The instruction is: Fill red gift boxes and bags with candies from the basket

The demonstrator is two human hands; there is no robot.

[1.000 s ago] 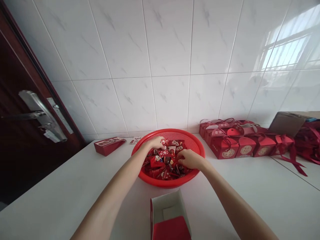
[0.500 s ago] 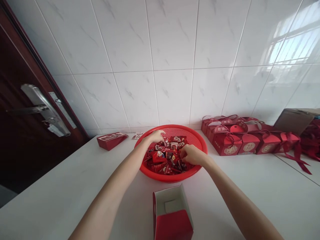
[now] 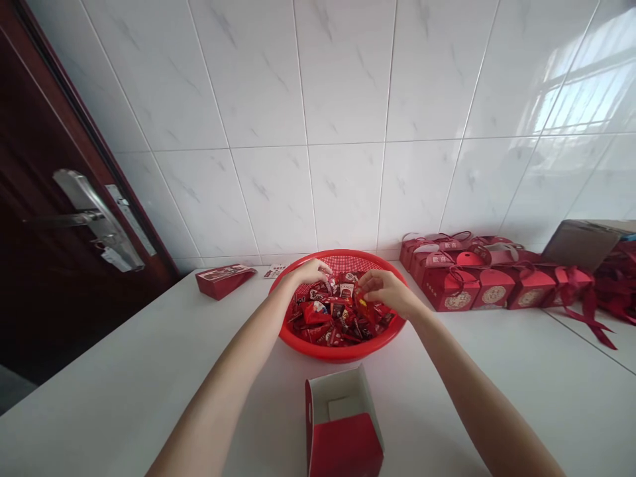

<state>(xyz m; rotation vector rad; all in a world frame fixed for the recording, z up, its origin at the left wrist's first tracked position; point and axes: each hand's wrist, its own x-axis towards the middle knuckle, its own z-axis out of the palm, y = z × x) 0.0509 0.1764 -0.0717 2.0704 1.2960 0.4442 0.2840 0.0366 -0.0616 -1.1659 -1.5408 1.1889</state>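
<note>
A red plastic basket (image 3: 342,351) holds a heap of candies (image 3: 318,315) in red wrappers. My left hand (image 3: 309,273) reaches over its back left part, fingers curled round a red-and-white wrapped candy (image 3: 328,281); the grip is partly hidden. On the right side of the heap, my right hand (image 3: 386,291) pinches a red wrapped candy (image 3: 368,309) with a yellow mark, lifted slightly above the others. In front of the basket stands an open red box (image 3: 346,445) with a pale inside, a small flap visible in it.
Several red gift boxes (image 3: 494,288) with ribbons stand in rows at the right by the tiled wall. Behind them is a brown carton (image 3: 579,245) beside dark red ribbons. A closed red box (image 3: 224,281) and a printed card (image 3: 274,271) lie left. A door (image 3: 59,278) borders the table.
My right hand has risen a little out of the heap with a red candy in its fingers. My left hand's fingers have curled in over the candies. The view has shifted slightly.
</note>
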